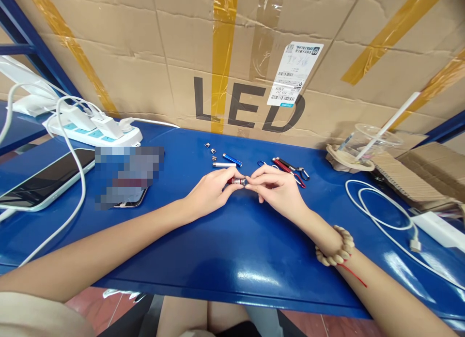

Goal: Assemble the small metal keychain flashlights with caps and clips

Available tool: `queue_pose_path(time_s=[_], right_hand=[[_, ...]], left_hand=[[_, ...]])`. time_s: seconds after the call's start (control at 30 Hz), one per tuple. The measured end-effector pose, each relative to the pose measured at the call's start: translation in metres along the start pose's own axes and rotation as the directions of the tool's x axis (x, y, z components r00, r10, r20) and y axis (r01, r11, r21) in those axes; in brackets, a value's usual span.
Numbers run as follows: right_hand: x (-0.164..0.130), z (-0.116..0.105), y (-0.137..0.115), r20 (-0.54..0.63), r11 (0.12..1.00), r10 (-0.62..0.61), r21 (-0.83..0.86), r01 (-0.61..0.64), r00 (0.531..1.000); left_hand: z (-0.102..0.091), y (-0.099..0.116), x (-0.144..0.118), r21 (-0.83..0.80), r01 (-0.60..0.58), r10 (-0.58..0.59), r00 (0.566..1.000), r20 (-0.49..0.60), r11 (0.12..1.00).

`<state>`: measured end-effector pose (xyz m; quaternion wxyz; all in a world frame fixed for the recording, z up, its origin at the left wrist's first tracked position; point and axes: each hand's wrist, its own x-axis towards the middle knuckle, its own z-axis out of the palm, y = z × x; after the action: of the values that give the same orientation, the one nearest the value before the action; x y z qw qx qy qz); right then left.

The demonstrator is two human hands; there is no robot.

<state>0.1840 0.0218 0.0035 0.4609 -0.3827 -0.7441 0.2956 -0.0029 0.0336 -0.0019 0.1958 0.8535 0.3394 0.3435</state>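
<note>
**Looks like a small assembly bench in a warehouse or workshop**

Blue metal shelf-style table (232,259) with a big taped cardboard box (145,51) stamped "LED" and a shipping label (295,73) at 12 o'clock. Power strip (96,129) with chargers at 10, phone (43,177) at 9, loose cable (385,216) at 3. Tiny keychain torch parts (227,159) lie scattered mid-table.
</note>
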Motion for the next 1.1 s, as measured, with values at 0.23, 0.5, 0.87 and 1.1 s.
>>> queue_pose_path(time_s=[0.23,0.5,0.87,1.1], right_hand=[[0.000,0.004,-0.006,0.028,0.996,0.079,0.050,-0.081,0.996],[0.000,0.006,-0.008,0.072,0.958,0.265,0.093,-0.271,0.962],[0.001,0.003,-0.010,0.075,0.933,0.356,0.036,-0.359,0.932],[0.001,0.001,-0.010,0.039,0.964,0.261,-0.060,-0.259,0.964]], left_hand=[[0.003,-0.006,-0.003,0.095,-0.117,0.119,0.993,-0.024,0.989],[0.001,-0.005,-0.002,0.120,-0.138,0.140,0.990,-0.011,0.983],[0.003,-0.003,-0.002,0.116,-0.098,0.100,0.995,-0.014,0.988],[0.003,0.000,-0.002,0.155,-0.051,0.054,0.998,-0.013,0.987]])
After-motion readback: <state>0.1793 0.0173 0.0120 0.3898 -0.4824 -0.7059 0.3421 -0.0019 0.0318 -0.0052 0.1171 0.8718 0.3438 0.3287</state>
